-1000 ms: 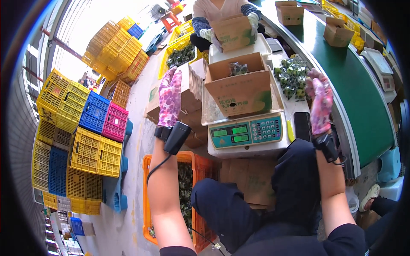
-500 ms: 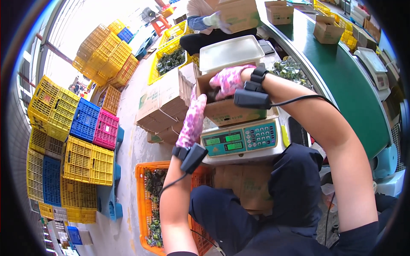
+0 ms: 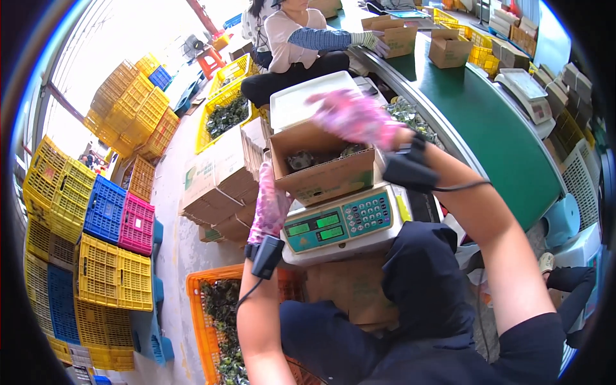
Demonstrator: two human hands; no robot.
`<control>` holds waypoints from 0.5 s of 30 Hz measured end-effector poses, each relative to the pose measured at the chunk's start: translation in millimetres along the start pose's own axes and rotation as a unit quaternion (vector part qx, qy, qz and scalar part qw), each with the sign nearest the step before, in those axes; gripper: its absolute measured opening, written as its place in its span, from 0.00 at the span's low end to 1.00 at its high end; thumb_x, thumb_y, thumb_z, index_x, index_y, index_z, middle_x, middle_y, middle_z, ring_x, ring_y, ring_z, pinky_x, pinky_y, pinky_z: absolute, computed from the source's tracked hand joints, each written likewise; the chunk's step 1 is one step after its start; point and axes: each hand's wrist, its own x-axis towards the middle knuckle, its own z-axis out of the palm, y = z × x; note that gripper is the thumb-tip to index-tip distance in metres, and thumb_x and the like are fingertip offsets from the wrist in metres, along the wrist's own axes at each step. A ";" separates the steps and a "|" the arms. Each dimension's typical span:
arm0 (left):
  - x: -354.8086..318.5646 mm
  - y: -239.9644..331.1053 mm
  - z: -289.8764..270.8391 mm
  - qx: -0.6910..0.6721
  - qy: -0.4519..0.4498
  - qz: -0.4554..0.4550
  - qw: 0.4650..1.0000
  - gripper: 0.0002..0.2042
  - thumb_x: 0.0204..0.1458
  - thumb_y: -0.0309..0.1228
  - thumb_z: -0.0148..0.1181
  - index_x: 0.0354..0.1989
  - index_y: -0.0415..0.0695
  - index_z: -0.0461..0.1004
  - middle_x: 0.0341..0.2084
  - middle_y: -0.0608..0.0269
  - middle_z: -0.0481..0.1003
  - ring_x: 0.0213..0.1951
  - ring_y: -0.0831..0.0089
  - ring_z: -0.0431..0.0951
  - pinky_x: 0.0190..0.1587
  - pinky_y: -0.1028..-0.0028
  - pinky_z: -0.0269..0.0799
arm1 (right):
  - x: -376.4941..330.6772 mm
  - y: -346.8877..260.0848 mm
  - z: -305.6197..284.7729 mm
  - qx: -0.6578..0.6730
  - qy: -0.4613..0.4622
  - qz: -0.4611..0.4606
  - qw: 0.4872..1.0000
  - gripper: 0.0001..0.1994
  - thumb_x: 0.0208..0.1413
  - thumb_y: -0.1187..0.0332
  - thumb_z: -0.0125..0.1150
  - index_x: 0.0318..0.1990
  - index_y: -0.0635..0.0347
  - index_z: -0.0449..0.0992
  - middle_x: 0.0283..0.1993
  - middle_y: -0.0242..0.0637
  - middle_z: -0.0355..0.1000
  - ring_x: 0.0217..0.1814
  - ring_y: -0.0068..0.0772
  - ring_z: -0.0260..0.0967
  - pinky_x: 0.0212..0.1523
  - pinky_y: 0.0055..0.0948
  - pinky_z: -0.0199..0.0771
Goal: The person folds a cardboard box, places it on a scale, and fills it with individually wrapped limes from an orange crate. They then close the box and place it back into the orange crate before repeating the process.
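An open cardboard box (image 3: 330, 182) rests on a digital weighing scale (image 3: 340, 224) with a teal keypad panel. Inside are a few dark, greyish lumps (image 3: 299, 160) whose kind I cannot make out. My left hand (image 3: 269, 204), in a pink patterned glove, lies along the box's left side with its fingers stretched upward. Over the box's far right part hovers my right hand (image 3: 359, 120), gloved alike. Motion smears its fingers, and nothing shows clearly in it. Just beyond the box is a white tray (image 3: 298, 102).
Flattened cartons (image 3: 221, 170) are stacked left of the scale. An orange crate (image 3: 196, 301) of dark greenish items stands by my left knee. Green conveyor belt (image 3: 475, 122) runs along the right, bearing cartons (image 3: 447, 49). A co-worker (image 3: 301, 38) sits across; yellow crates (image 3: 115, 269) pile up left.
My right hand has come up out of the box, and the lumps inside now show. The co-worker's raised carton now stands on the belt. The view has shifted.
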 end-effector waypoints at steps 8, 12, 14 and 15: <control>38.6 -26.1 -48.9 0.219 -0.071 -0.135 0.964 0.30 0.58 0.54 0.52 0.65 0.52 0.60 0.62 0.61 0.64 0.64 0.61 0.60 0.59 0.48 0.60 | -55.9 105.8 12.1 0.293 -0.188 0.227 0.910 0.38 0.54 0.50 0.65 0.66 0.59 0.58 0.59 0.38 0.67 0.58 0.28 0.64 0.61 0.26 0.62; 29.1 -19.1 -50.0 0.188 -0.087 -0.150 0.967 0.30 0.58 0.52 0.53 0.65 0.51 0.60 0.62 0.60 0.64 0.64 0.60 0.61 0.58 0.47 0.62 | -53.2 69.0 34.5 0.304 -0.104 0.307 0.896 0.43 0.52 0.47 0.64 0.70 0.59 0.53 0.63 0.43 0.64 0.63 0.34 0.61 0.63 0.30 0.60; 23.9 -16.7 -42.5 0.148 -0.100 -0.162 0.970 0.30 0.58 0.51 0.53 0.65 0.51 0.60 0.62 0.59 0.64 0.64 0.59 0.61 0.57 0.47 0.62 | -66.7 81.7 50.0 0.253 -0.013 0.274 0.928 0.45 0.51 0.45 0.64 0.70 0.60 0.51 0.64 0.45 0.64 0.65 0.38 0.60 0.64 0.34 0.59; 18.9 -12.1 -42.5 0.125 -0.100 -0.164 0.973 0.30 0.58 0.51 0.53 0.65 0.51 0.60 0.62 0.58 0.64 0.64 0.59 0.61 0.57 0.47 0.63 | -68.1 75.8 49.6 0.231 0.029 0.256 0.938 0.46 0.51 0.44 0.64 0.71 0.60 0.50 0.64 0.46 0.64 0.66 0.40 0.60 0.64 0.35 0.59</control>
